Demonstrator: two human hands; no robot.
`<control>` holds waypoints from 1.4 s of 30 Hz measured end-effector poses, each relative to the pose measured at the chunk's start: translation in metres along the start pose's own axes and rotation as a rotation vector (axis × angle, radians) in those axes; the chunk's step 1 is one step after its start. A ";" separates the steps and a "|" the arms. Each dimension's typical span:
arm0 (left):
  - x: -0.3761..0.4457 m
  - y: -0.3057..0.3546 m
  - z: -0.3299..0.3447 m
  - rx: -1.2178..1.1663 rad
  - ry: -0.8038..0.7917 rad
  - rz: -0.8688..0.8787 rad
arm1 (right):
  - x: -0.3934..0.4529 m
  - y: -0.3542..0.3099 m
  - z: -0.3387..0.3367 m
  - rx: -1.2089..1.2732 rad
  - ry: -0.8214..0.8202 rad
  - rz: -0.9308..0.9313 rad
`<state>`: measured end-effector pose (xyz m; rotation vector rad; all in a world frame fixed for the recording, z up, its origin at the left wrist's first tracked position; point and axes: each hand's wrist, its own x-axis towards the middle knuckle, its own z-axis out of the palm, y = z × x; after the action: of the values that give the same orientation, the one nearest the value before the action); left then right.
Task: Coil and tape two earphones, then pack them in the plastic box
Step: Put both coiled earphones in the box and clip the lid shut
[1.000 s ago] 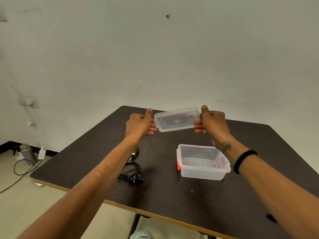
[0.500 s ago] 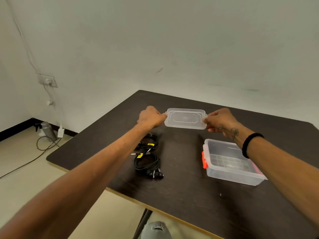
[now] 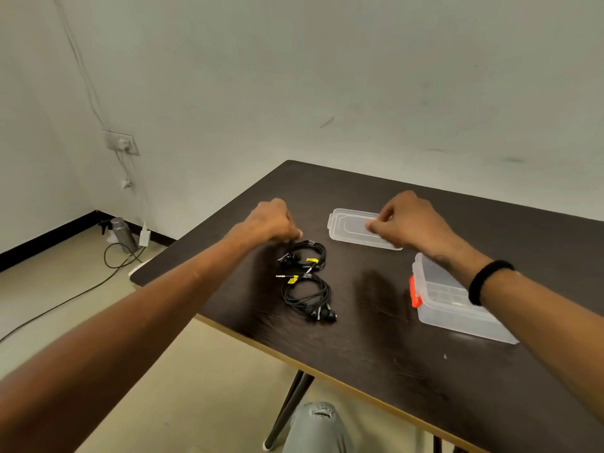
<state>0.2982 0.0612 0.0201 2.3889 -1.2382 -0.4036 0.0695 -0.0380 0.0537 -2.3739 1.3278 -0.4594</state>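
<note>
Dark table (image 3: 376, 338) by a pale wall. Left of the open plastic box (image 3: 457, 308) lie two light, limp taped earphone coils (image 3: 305, 279); take each by its bundle. Your left hand (image 3: 271, 223) hovers curled, empty; your right hand (image 3: 408, 223) pinches the lid (image 3: 346, 228)

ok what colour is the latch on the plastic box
Orange-red, on the near left end of the clear plastic box; the latch shows in the head view.

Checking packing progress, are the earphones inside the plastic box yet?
No, both coiled earphones lie on the table, left of the plastic box.
</note>
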 end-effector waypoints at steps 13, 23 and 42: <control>-0.020 0.000 0.013 0.037 0.071 -0.099 | -0.060 -0.061 0.048 -0.025 -0.326 0.026; -0.035 -0.018 0.010 -0.080 0.137 0.018 | -0.063 -0.056 0.068 -0.094 -0.202 -0.005; -0.075 0.012 0.001 -0.323 0.376 0.342 | -0.088 -0.018 0.019 0.084 0.277 -0.217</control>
<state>0.2474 0.1163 0.0293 1.8320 -1.2600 -0.0380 0.0478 0.0500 0.0371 -2.4606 1.1358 -0.9176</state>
